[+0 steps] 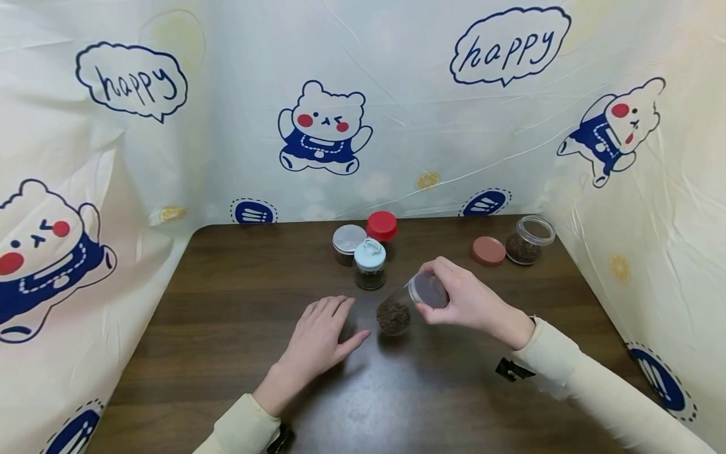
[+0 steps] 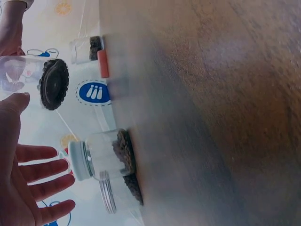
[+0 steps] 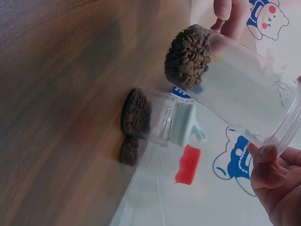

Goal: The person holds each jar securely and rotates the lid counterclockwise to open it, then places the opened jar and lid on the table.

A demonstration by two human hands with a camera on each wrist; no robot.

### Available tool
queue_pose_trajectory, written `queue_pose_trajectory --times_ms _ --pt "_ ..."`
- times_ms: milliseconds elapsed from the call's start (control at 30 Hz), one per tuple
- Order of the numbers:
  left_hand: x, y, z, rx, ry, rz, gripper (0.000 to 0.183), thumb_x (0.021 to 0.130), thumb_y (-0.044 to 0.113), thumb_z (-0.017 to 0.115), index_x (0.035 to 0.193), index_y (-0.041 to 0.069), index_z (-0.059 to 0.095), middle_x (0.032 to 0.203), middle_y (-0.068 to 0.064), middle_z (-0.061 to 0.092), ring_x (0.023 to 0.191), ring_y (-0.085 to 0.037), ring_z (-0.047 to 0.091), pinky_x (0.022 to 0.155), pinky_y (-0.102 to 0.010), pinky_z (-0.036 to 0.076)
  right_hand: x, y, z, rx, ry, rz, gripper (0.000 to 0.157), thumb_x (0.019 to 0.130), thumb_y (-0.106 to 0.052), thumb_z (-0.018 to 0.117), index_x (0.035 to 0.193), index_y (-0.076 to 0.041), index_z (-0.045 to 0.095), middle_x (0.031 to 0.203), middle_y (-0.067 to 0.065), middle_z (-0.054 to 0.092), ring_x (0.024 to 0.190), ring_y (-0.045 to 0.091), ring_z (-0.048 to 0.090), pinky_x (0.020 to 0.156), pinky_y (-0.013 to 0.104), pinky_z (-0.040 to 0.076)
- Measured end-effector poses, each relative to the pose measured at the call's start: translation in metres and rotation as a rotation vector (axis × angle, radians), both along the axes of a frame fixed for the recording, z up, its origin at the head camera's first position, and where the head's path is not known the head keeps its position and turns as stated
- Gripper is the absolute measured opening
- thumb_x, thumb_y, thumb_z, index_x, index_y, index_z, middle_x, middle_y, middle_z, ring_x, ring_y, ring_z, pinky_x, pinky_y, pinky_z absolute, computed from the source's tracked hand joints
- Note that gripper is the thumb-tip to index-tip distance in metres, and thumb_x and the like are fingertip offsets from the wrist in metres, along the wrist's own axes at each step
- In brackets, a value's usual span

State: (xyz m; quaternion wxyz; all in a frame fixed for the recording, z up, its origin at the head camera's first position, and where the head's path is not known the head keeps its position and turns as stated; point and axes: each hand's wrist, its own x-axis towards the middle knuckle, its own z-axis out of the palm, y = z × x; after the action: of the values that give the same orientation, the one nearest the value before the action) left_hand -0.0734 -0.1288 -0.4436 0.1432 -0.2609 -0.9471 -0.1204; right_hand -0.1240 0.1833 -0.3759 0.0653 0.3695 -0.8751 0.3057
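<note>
My right hand grips a tall clear jar around its grey see-through top. The jar is tilted and held above the table, its base toward the left hand. Dark brown beans lie in its bottom. My left hand is just left of the jar, fingers extended and thumb apart; the left wrist view shows its palm and spread fingers with nothing held. Behind the hands stand a jar with a pale blue lid, a jar with a silver lid and one with a red lid.
At the back right of the dark wooden table stands an uncovered glass jar with dark contents. A pinkish-red lid lies beside it. Printed cloth hangs around the table's back and sides.
</note>
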Motion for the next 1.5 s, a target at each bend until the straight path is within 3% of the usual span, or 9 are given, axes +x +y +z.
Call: queue_pose_trajectory --times_ms 267,567,767,967,1200,1500 --pt "-0.001 0.003 0.0 0.029 -0.006 -0.008 0.066 0.094 0.058 0.069 0.133 0.005 0.064 0.127 -0.012 0.068 0.117 -0.031 0.064 0.097 -0.05 0.053 0.0 0.0 -0.001 0.019 -0.011 -0.012 0.048 0.083 -0.031 0.079 0.121 -0.01 0.058 0.107 -0.001 0.06 0.09 0.01 0.061 0.07 0.026 0.058" --pt "-0.008 0.02 0.008 0.243 0.039 -0.127 0.082 0.076 0.058 0.088 0.128 0.001 0.059 0.121 -0.011 0.066 0.108 -0.026 0.065 0.093 -0.043 0.057 -0.001 -0.003 0.0 -0.002 -0.004 -0.007 0.048 0.083 -0.03 0.079 0.122 -0.01 0.058 0.109 -0.002 0.06 0.092 0.011 0.061 0.071 0.027 0.058" --pt "-0.016 0.044 0.01 0.365 -0.044 -0.164 0.087 0.071 0.056 0.092 0.128 0.003 0.053 0.12 -0.009 0.059 0.105 -0.021 0.061 0.093 -0.038 0.056 0.0 -0.009 0.0 -0.029 0.02 0.013 0.047 0.083 -0.029 0.078 0.121 -0.01 0.058 0.107 -0.002 0.06 0.09 0.01 0.059 0.07 0.027 0.057" --pt "-0.018 0.06 0.006 0.458 -0.134 -0.155 0.091 0.068 0.05 0.096 0.131 0.005 0.049 0.123 -0.006 0.056 0.108 -0.02 0.059 0.095 -0.035 0.055 0.002 -0.016 0.0 -0.054 0.004 0.04 0.047 0.083 -0.027 0.078 0.122 -0.01 0.057 0.107 -0.001 0.06 0.089 0.01 0.059 0.068 0.025 0.057" --pt "-0.019 0.067 0.0 0.514 -0.175 -0.114 0.093 0.068 0.042 0.098 0.136 0.004 0.048 0.125 -0.006 0.057 0.109 -0.02 0.061 0.093 -0.036 0.056 0.003 -0.021 -0.001 -0.073 0.02 0.052 0.047 0.082 -0.029 0.079 0.12 -0.009 0.059 0.106 -0.001 0.061 0.087 0.011 0.059 0.068 0.026 0.056" --pt "-0.019 0.067 -0.007 0.53 -0.202 -0.091 0.069 0.075 0.027 0.094 0.127 0.004 0.055 0.118 -0.007 0.06 0.103 -0.02 0.06 0.089 -0.037 0.057 0.002 -0.024 -0.003 -0.064 -0.009 0.061 0.048 0.085 -0.031 0.078 0.123 -0.009 0.058 0.106 -0.001 0.06 0.086 0.01 0.059 0.066 0.024 0.055"
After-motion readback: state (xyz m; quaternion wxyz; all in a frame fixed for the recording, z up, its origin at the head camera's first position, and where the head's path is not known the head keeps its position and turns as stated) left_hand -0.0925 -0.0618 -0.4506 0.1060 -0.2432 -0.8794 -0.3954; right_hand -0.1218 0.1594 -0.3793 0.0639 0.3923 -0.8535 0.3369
